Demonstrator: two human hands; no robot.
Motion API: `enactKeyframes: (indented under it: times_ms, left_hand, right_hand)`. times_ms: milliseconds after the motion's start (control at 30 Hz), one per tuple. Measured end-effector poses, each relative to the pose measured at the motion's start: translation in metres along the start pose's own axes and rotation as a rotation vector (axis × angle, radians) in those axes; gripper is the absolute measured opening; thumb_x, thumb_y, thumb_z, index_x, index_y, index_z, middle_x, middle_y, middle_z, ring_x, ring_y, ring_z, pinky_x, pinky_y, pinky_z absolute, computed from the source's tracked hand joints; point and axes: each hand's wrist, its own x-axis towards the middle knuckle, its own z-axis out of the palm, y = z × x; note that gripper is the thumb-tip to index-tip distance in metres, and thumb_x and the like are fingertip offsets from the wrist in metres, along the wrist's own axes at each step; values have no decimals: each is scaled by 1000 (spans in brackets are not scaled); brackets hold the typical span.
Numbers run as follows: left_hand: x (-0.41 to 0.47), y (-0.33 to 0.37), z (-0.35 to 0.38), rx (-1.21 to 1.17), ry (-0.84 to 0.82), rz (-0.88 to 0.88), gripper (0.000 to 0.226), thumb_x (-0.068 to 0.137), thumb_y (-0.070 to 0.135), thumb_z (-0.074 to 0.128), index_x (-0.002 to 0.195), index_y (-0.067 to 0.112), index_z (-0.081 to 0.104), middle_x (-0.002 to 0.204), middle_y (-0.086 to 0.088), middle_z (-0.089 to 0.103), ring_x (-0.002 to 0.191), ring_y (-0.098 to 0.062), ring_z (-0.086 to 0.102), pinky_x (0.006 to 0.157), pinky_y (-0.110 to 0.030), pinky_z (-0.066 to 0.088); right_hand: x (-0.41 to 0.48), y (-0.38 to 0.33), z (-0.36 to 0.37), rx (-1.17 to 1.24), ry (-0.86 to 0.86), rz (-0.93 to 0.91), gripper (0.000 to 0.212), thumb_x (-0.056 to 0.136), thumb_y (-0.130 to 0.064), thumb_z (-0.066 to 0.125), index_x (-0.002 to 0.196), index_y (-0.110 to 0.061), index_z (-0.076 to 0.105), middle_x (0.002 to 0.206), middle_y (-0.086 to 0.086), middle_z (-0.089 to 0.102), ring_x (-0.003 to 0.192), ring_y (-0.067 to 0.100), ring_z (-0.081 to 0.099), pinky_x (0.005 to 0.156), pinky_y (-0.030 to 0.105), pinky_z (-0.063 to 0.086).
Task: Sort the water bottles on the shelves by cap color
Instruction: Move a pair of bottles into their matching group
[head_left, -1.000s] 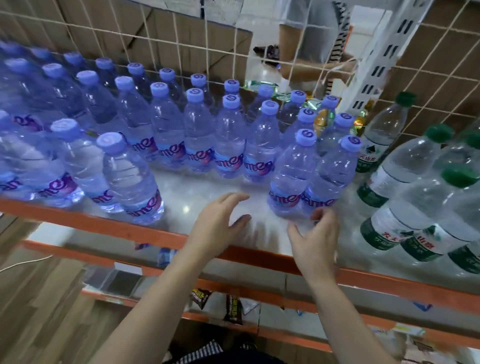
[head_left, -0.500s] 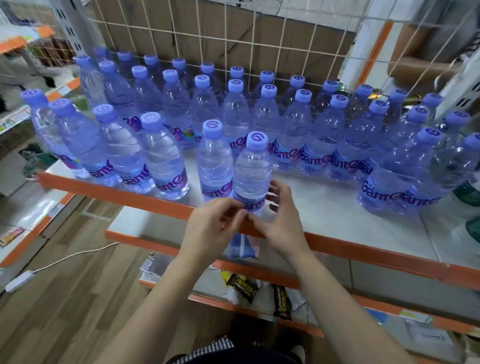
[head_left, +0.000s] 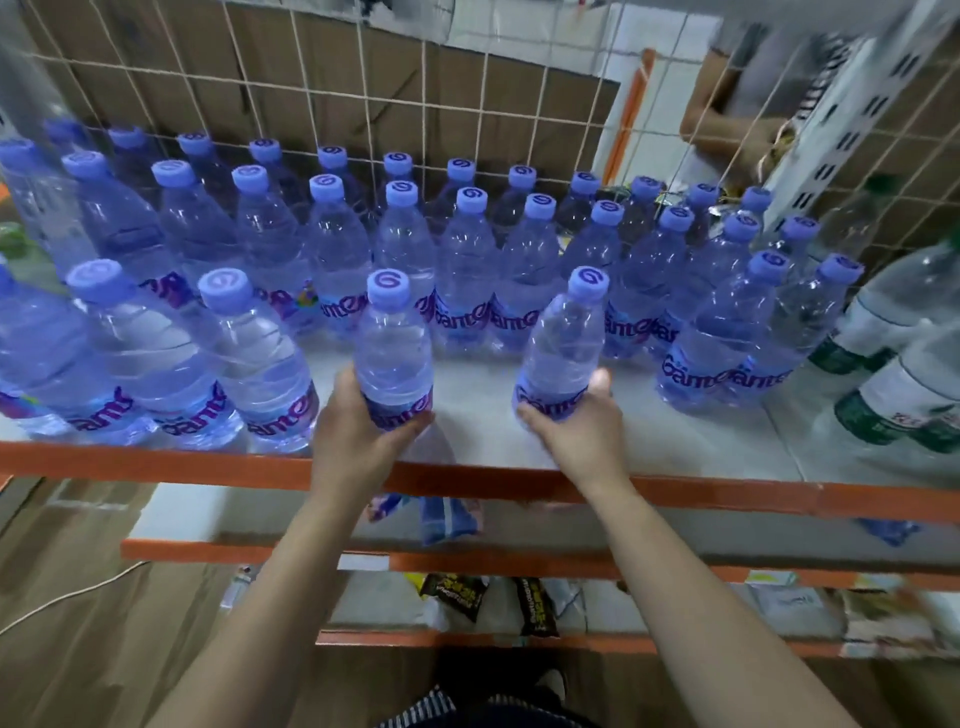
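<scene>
Where the shelf (head_left: 675, 491) ends at its orange rim, the left hand (head_left: 356, 434) grips the label band of an upright purple-capped bottle (head_left: 395, 338), and the right hand (head_left: 579, 434) grips a second bottle (head_left: 563, 343), leaning rightward. Each bottle rises above its hand, ahead of the purple-capped rows (head_left: 467, 249).

Three orange-edged shelves (head_left: 675, 493) are counted. On the top one about thirty-one purple-capped bottles (head_left: 465, 270) are found: twelve in the back row, twelve in the second row and seven in front, although the far left is blurred and the count there is not sure. Two of the front ones are held, one by the left hand (head_left: 353, 431) and one by the right hand (head_left: 576, 431). At least three green-labelled bottles (head_left: 901, 387) are seen at the right. Two dark snack packets (head_left: 452, 597) are counted on the lowest shelf.
</scene>
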Motion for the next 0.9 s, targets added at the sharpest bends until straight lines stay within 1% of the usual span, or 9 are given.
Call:
enactKeyframes:
  times_ms: [67,133,300,367,467,533,600,667,900]
  left_hand:
    - [7,3,9,-60,-56,-12,64,63,38,90,112,31,49,109,2,67,97,-20,66,77,-39,54]
    - [12,12,22,-55,-92,0,64,63,38,90,111,32,48,111,1,68,98,-22,67,80,-47,55]
    - [19,38,62,-36,-169,58,63,62,44,88,105,35,43,102,11,66,87,-15,67,70,-37,56]
    - [22,47,76,-55,-193,75,64,63,46,87,108,34,44,103,13,64,89,-14,67,71,-35,56]
    - [26,57,91,-80,-216,60,66,60,51,85,110,35,44,109,9,65,93,-15,66,77,-42,57]
    - [28,61,97,-87,-218,44,67,56,59,81,107,39,43,107,10,65,91,-14,66,77,-43,58]
    - [30,62,100,-93,-223,33,68,53,63,79,106,42,42,107,11,65,91,-14,66,78,-44,58]
    - [31,62,101,-103,-226,22,70,51,62,80,107,41,43,107,10,66,92,-16,66,78,-46,58]
    - [36,68,110,-121,-240,-13,76,49,61,82,111,33,48,107,10,67,93,-14,67,80,-46,57]
  right_hand:
    - [16,13,-14,-46,89,28,68,64,-41,88,108,-16,42,109,9,65,98,30,64,73,32,49]
    - [29,23,-26,-66,153,50,72,62,-43,89,110,-16,42,108,7,64,98,30,64,72,35,50]
    - [48,40,-39,-150,256,94,81,61,-48,88,116,-12,42,114,10,64,96,33,65,62,29,37]
    - [48,46,-40,-167,249,73,84,65,-48,86,125,-8,42,116,12,64,98,34,66,64,30,40]
    - [42,51,-40,-196,209,36,84,75,-44,80,136,-4,38,114,14,67,98,36,66,71,38,52]
    - [41,52,-41,-225,239,3,82,75,-41,81,134,-2,39,106,15,69,93,37,68,66,36,51]
    - [43,51,-45,-249,288,-17,80,71,-43,84,126,-2,42,97,15,70,84,37,69,58,29,40]
    - [46,51,-49,-280,294,-9,80,70,-48,83,122,-3,43,95,16,70,82,38,69,57,27,33]
    - [48,56,-50,-289,304,-60,82,71,-56,80,119,1,46,91,17,69,79,36,71,55,26,36]
